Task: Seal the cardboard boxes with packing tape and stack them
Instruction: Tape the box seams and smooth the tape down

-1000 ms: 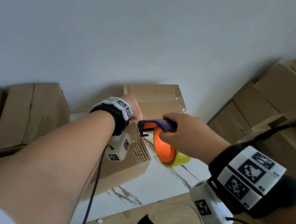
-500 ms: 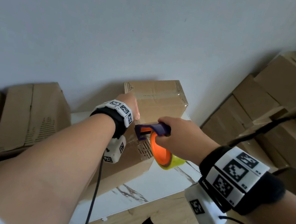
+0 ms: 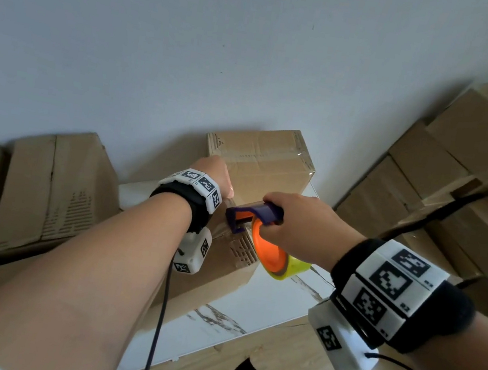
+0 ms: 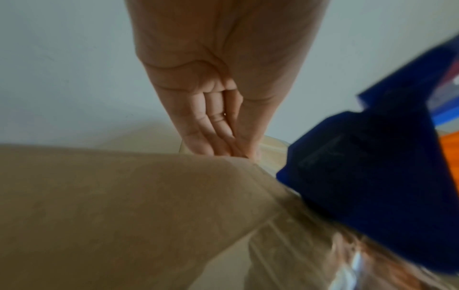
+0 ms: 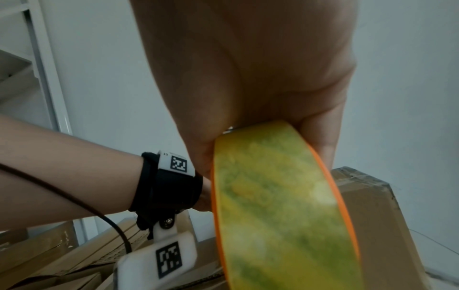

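A cardboard box [image 3: 213, 278] lies on the white marble-patterned surface [image 3: 270, 299], under my arms. My right hand [image 3: 297, 221] grips the blue handle of a tape dispenser [image 3: 261, 228] with an orange hub and a yellow tape roll [image 5: 280, 206]. The dispenser's blue head [image 4: 372, 186] sits at the box's near top edge, where clear tape runs over the cardboard. My left hand [image 3: 215, 174] rests with straight fingers [image 4: 211, 127] flat on the box top [image 4: 111, 206] beside the dispenser. A second, taped box [image 3: 259, 161] stands behind against the wall.
Cardboard boxes [image 3: 33, 185] lean at the left by the wall. Several more boxes [image 3: 460, 172] are stacked at the right, crossed by a black cable. Wooden floor [image 3: 288, 365] lies below, with sandalled feet at the bottom edge.
My right hand has brought the dispenser left and down onto the box's near edge. My left hand has stayed on the box top.
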`<action>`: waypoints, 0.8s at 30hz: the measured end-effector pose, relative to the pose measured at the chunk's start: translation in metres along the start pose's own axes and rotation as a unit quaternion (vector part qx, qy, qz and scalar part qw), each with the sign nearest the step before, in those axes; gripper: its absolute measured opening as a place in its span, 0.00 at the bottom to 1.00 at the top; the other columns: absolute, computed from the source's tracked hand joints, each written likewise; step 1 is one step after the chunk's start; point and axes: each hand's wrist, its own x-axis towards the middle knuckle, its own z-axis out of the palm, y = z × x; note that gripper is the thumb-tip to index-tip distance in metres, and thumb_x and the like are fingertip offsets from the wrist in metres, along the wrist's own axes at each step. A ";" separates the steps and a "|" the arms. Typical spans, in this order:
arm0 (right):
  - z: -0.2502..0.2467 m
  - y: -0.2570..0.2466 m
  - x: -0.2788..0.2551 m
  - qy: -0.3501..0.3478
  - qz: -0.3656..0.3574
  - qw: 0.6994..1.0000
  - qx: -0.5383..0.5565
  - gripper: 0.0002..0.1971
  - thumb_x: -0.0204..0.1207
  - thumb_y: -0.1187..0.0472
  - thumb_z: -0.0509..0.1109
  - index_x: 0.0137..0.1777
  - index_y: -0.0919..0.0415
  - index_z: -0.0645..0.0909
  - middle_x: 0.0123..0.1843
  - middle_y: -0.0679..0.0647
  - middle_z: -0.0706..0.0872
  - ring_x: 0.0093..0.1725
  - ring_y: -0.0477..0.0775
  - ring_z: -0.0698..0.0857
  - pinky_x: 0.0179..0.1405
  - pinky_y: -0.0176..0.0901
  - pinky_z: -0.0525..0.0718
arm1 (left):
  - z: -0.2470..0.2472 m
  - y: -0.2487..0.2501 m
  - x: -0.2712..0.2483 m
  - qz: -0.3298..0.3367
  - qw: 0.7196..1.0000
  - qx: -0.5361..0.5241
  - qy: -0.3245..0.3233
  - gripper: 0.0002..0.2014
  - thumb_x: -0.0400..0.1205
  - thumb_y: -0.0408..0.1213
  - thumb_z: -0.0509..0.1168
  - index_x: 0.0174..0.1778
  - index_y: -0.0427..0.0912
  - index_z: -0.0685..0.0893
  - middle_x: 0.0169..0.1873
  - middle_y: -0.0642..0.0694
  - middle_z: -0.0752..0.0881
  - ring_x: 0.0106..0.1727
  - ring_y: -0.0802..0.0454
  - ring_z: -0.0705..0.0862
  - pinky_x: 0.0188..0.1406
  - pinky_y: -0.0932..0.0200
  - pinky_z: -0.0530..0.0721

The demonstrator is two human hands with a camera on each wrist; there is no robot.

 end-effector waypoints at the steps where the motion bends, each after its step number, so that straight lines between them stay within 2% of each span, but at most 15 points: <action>1: 0.000 0.001 0.001 0.001 0.000 1.000 -0.001 0.07 0.76 0.52 0.65 0.50 0.52 0.80 0.38 0.50 0.84 0.36 0.50 0.79 0.30 0.39 0.72 | 0.000 -0.001 0.001 0.000 1.000 0.001 -0.004 0.09 0.70 0.39 0.76 0.43 0.40 0.92 0.37 0.45 0.91 0.40 0.47 0.90 0.47 0.51 0.89; 4: 0.000 0.002 0.001 0.001 0.002 1.000 -0.005 0.08 0.75 0.51 0.65 0.50 0.52 0.81 0.39 0.51 0.85 0.39 0.54 0.82 0.34 0.42 0.78 | -0.004 -0.004 0.000 -0.012 1.000 0.005 -0.017 0.12 0.69 0.45 0.78 0.40 0.39 0.91 0.36 0.46 0.91 0.38 0.48 0.89 0.42 0.55 0.89; 6: 0.000 0.002 0.002 0.001 0.002 1.000 -0.013 0.08 0.75 0.51 0.65 0.48 0.52 0.80 0.38 0.50 0.84 0.38 0.54 0.81 0.34 0.42 0.77 | -0.011 -0.005 -0.002 -0.002 0.998 0.056 -0.005 0.18 0.67 0.52 0.78 0.38 0.39 0.87 0.40 0.47 0.91 0.39 0.49 0.88 0.43 0.56 0.87; 7: 0.001 0.002 0.003 0.002 0.003 1.000 -0.016 0.08 0.75 0.50 0.65 0.47 0.52 0.80 0.37 0.50 0.84 0.37 0.54 0.81 0.33 0.41 0.75 | -0.016 -0.004 -0.003 0.021 0.997 0.073 0.011 0.17 0.67 0.51 0.78 0.39 0.40 0.87 0.41 0.48 0.90 0.40 0.49 0.88 0.45 0.55 0.87; 8: 0.001 0.002 0.003 0.004 0.003 1.000 -0.019 0.07 0.75 0.50 0.65 0.47 0.52 0.79 0.37 0.49 0.83 0.37 0.54 0.80 0.32 0.41 0.74 | -0.021 0.000 -0.006 0.051 0.996 0.076 0.022 0.13 0.69 0.48 0.78 0.40 0.43 0.89 0.41 0.51 0.91 0.41 0.51 0.88 0.46 0.56 0.87; 10: 0.001 0.002 0.004 0.005 0.001 1.000 -0.027 0.07 0.74 0.50 0.65 0.46 0.51 0.79 0.36 0.49 0.83 0.37 0.53 0.80 0.32 0.41 0.74 | -0.029 0.008 -0.013 0.125 0.990 0.058 -0.001 0.03 0.72 0.40 0.77 0.40 0.49 0.91 0.40 0.55 0.91 0.42 0.57 0.88 0.48 0.58 0.86; 12: 0.001 0.001 0.004 0.001 -0.001 1.000 -0.030 0.06 0.74 0.51 0.65 0.46 0.51 0.79 0.36 0.48 0.83 0.36 0.52 0.80 0.31 0.41 0.73 | -0.028 0.013 -0.018 0.165 0.983 0.051 -0.057 0.04 0.71 0.36 0.78 0.39 0.51 0.92 0.39 0.56 0.91 0.43 0.58 0.88 0.52 0.57 0.86; 14: 0.000 -0.001 0.003 0.001 -0.004 0.999 -0.032 0.06 0.75 0.51 0.65 0.45 0.51 0.78 0.36 0.49 0.82 0.36 0.52 0.79 0.32 0.41 0.73 | -0.021 0.015 -0.018 0.164 0.981 0.059 -0.087 0.05 0.70 0.37 0.79 0.36 0.52 0.91 0.39 0.55 0.91 0.43 0.57 0.88 0.51 0.58 0.85; 16: 0.000 -0.001 0.003 -0.001 -0.004 1.000 -0.031 0.06 0.75 0.51 0.65 0.45 0.52 0.79 0.36 0.49 0.83 0.37 0.53 0.80 0.32 0.41 0.73 | -0.013 0.016 -0.017 0.149 0.983 0.056 -0.086 0.06 0.70 0.36 0.79 0.35 0.52 0.91 0.37 0.54 0.89 0.43 0.52 0.87 0.47 0.60 0.83; 19: -0.002 -0.001 0.004 -0.009 0.004 1.000 -0.028 0.06 0.74 0.51 0.65 0.44 0.52 0.79 0.37 0.50 0.83 0.38 0.54 0.80 0.33 0.41 0.73 | -0.010 0.016 -0.018 0.130 0.987 0.044 -0.088 0.08 0.72 0.31 0.76 0.44 0.47 0.92 0.33 0.52 0.82 0.40 0.51 0.83 0.44 0.62 0.77; 21: -0.006 -0.006 0.009 -0.018 0.008 0.999 -0.036 0.08 0.75 0.51 0.65 0.44 0.54 0.79 0.38 0.51 0.82 0.39 0.55 0.79 0.33 0.41 0.72 | -0.012 0.016 -0.018 0.141 0.984 0.051 -0.093 0.09 0.73 0.28 0.73 0.45 0.44 0.91 0.31 0.50 0.82 0.37 0.52 0.81 0.39 0.65 0.75; 22: -0.008 -0.009 0.013 -0.023 0.008 0.999 -0.047 0.10 0.76 0.50 0.64 0.45 0.56 0.80 0.39 0.52 0.82 0.39 0.56 0.79 0.32 0.41 0.71 | -0.013 0.015 -0.018 0.141 0.984 0.052 -0.098 0.09 0.72 0.26 0.72 0.42 0.44 0.91 0.29 0.49 0.82 0.36 0.51 0.80 0.35 0.66 0.73; 24: -0.014 -0.015 0.022 -0.037 0.013 0.997 -0.067 0.15 0.78 0.48 0.63 0.47 0.60 0.82 0.39 0.54 0.83 0.39 0.56 0.79 0.30 0.40 0.70 | -0.014 0.016 -0.016 0.144 0.982 0.056 -0.105 0.10 0.70 0.25 0.70 0.29 0.45 0.86 0.23 0.49 0.78 0.33 0.50 0.77 0.26 0.65 0.68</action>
